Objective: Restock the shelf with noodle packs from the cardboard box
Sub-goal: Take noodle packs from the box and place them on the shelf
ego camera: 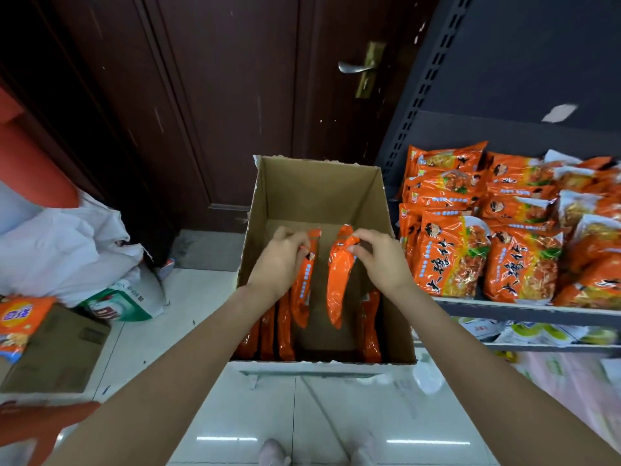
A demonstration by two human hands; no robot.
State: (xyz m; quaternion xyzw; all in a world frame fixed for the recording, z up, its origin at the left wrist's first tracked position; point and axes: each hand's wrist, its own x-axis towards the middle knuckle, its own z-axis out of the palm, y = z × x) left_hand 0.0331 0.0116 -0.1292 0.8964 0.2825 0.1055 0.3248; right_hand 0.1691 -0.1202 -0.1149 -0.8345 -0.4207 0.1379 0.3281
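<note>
1. Head view, looking down into an open cardboard box (322, 193) standing on a pale tiled floor, dark wooden door behind it.
2. Left hand (280, 260) over the box, fingers pinched on the top seam of an orange noodle pack (302, 284), held edge-on and upright.
3. Right hand (379, 260) beside it, fingers closed on the crumpled top of a second noodle pack (338, 280), also hanging edge-on; the two packs near each other but apart.
4. More orange packs (272, 334) standing on edge along the box's left wall, a few more (371, 327) against the right wall, bare cardboard between them.
5. To the right, a dark metal shelf (524, 312) already crowded with matching orange packs (450, 260), stacked and leaning, just beside the box.
6. Lower tier with pale and green packets (544, 332), blurred.
7. To the left, a white sack (64, 250), a green-and-white bag (117, 306) and another carton (64, 354) with an orange packet (16, 322) on it.
</note>
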